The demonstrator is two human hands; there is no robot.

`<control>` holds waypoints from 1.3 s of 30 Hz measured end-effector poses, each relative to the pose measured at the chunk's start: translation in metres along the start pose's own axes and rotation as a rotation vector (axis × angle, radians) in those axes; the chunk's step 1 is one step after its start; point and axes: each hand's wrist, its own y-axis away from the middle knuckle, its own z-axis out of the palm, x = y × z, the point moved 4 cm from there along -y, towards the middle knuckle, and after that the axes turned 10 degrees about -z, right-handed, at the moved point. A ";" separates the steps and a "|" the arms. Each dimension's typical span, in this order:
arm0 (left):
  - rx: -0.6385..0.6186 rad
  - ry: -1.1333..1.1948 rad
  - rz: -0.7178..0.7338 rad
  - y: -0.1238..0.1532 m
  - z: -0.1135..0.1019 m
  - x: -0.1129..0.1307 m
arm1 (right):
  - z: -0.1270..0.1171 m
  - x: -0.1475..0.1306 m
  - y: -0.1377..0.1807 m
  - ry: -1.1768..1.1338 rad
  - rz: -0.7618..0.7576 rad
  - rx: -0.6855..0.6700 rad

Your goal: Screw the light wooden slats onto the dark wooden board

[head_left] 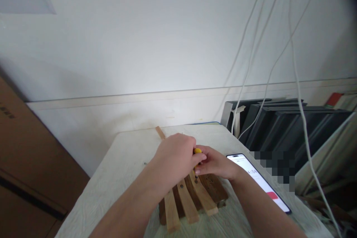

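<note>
My left hand (174,160) is closed around a small yellow-handled tool (197,151), probably a screwdriver, held upright over a fan of wooden slats (192,199) on the white table (125,171). My right hand (216,164) rests on the slats beside the tool's tip and touches the tool with its fingers. The slats overlap at the far end under my hands and spread toward me; screw heads show on two of them. One more thin slat (160,132) sticks out beyond my left hand.
A phone (258,180) with a lit screen lies on the table right of my right hand. Dark folders (279,119) stand at the right by the wall. White cables (298,81) hang from a wall socket. A brown cardboard box (25,163) stands at the left.
</note>
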 end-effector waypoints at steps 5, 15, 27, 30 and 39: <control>0.005 0.012 0.160 0.003 0.000 -0.004 | -0.001 0.002 0.000 -0.032 -0.021 0.008; 0.028 -0.061 0.094 -0.002 0.000 -0.003 | -0.001 0.003 0.000 0.008 -0.002 0.032; -0.041 -0.034 -0.010 0.001 -0.001 -0.003 | -0.003 0.010 -0.002 0.008 -0.012 0.100; -0.056 0.055 0.151 0.005 -0.002 -0.001 | -0.002 0.004 -0.001 0.033 -0.035 0.054; -0.024 0.005 -0.018 -0.002 0.000 -0.003 | -0.002 0.001 -0.002 0.098 0.022 0.107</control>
